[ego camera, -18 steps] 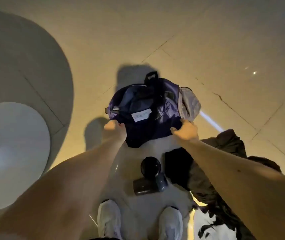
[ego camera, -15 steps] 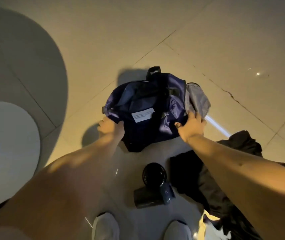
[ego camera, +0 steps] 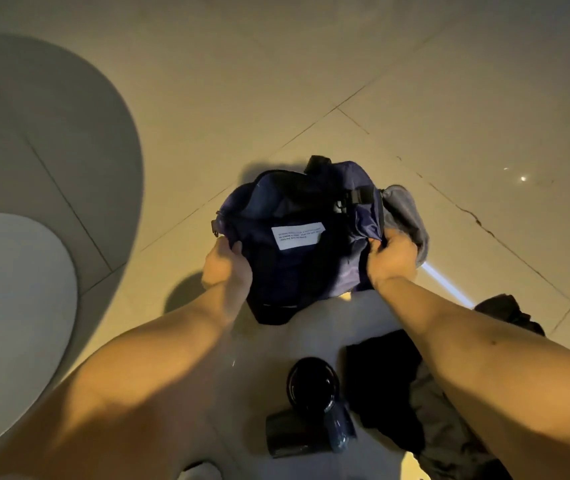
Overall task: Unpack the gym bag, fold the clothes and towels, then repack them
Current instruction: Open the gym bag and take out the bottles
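Nearest the feet, some dark containers (ego camera: 313, 382) stand and lie on the floor, just beside an unfolded heap of dark clothes (ego camera: 391, 393) under the right forearm. Beyond them both hands are clamped on the gym bag (ego camera: 311, 271): the left hand (ego camera: 226, 266) curls over the near left rim, and the right hand (ego camera: 392, 259) pinches the fabric at the right end, holding the mouth open towards the person. Whether the bag rests on the tiles or hangs just above them I cannot tell. A grey cloth (ego camera: 406, 216) spills from its far right end. If the bag is tipped, that cloth would likely slide out. A step forward could knock the containers over, and the dim interior may hide leftover items.
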